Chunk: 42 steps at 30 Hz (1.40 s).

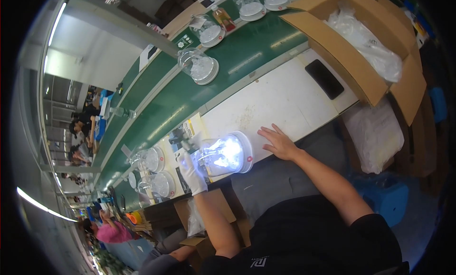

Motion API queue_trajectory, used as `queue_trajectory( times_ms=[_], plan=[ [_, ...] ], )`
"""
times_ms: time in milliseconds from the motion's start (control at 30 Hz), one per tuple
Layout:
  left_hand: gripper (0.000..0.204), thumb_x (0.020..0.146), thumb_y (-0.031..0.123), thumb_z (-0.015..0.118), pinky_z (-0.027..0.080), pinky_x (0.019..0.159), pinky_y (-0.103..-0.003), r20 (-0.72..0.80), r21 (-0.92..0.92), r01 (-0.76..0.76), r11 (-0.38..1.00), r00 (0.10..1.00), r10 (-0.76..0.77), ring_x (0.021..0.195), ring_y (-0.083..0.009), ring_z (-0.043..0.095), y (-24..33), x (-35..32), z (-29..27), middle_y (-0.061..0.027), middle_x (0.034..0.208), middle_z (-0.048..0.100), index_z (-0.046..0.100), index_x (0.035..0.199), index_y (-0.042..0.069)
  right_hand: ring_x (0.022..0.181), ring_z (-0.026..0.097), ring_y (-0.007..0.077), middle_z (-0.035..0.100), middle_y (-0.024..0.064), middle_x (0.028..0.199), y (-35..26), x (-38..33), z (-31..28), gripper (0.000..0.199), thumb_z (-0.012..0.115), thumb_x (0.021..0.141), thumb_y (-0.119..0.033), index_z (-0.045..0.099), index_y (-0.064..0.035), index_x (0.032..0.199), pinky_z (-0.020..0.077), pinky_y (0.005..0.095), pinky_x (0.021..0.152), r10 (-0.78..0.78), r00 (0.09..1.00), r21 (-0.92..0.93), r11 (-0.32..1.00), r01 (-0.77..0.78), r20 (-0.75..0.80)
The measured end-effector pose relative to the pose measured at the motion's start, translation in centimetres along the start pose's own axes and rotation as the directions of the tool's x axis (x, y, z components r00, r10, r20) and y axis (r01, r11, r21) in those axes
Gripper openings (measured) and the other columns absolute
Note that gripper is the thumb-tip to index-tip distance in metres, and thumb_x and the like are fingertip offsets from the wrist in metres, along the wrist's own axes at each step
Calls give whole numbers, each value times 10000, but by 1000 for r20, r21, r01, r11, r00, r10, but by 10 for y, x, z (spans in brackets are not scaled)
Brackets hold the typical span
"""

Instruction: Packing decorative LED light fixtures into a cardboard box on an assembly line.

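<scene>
A clear dome lamp (223, 154) lies tipped on the near edge of the white worktop, glowing bright blue-white. Its round white base (246, 151), marked with a red dot, faces my right side. My left hand (192, 175), in a white glove, is at the dome's left end; glare and the glove hide whether its fingers grip anything. Just beyond the glove is a small dark device (183, 141) that I cannot make out clearly. My bare right hand (280, 143) is open over the worktop edge, fingers spread, apart from the lamp base and holding nothing.
Unlit dome lamps (199, 68) stand along the green conveyor belt (242, 54), with two more (163, 184) left of my glove. A black phone (324, 79) lies on the worktop (280, 92). An open carton (327, 42) with plastic bags stands at right. Co-workers (111, 231) sit at far left.
</scene>
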<state>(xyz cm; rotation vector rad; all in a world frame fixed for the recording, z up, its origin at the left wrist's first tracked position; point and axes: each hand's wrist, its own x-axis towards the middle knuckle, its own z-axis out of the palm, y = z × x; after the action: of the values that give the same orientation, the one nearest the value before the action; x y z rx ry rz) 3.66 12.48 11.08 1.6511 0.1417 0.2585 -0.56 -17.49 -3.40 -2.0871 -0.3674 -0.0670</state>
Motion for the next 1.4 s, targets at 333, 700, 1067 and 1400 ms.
queue_trajectory(
  times_ms=[333, 700, 1067, 1400],
  plan=[
    [555, 1019, 285, 419, 353, 1140, -426, -25, 237, -39, 971, 999, 46, 1376, -269, 413, -58, -33, -113, -96, 1529, 399, 332, 1516, 54, 1489, 131, 460, 74, 389, 1563, -173, -16, 50, 1041, 572, 936, -574, 65, 134, 1507, 212, 450, 1207, -193, 921, 369, 928, 59, 339],
    [521, 1031, 254, 441, 537, 957, -403, -84, 66, -15, 998, 996, 20, 1149, -275, 612, 4, -70, -160, -166, 1330, 581, 399, 1468, -26, 1495, 122, 439, 25, 353, 1588, -189, -27, 44, 1077, 605, 934, -528, -58, 73, 1533, 250, 425, 1197, -332, 887, 552, 827, 109, 322],
    [367, 1004, 225, 524, 450, 641, -420, 211, 824, -253, 507, 968, 139, 673, -338, 620, 62, 60, -104, -191, 727, 631, 662, 789, -39, 1449, 327, 347, 241, 230, 1597, -119, -9, 55, 898, 600, 985, -372, 21, -13, 1570, 321, 440, 1156, -210, 873, 733, 646, -214, 440],
    [427, 988, 302, 522, 507, 717, -472, 437, 897, -440, -46, 865, 247, 773, -389, 616, 46, 202, -137, -188, 834, 608, 645, 715, -2, 1446, 304, 375, 448, 185, 1477, -16, 44, -3, 454, 585, 956, -215, 496, 6, 1342, 227, 507, 1195, 79, 989, -122, 988, -94, -123]
  ],
)
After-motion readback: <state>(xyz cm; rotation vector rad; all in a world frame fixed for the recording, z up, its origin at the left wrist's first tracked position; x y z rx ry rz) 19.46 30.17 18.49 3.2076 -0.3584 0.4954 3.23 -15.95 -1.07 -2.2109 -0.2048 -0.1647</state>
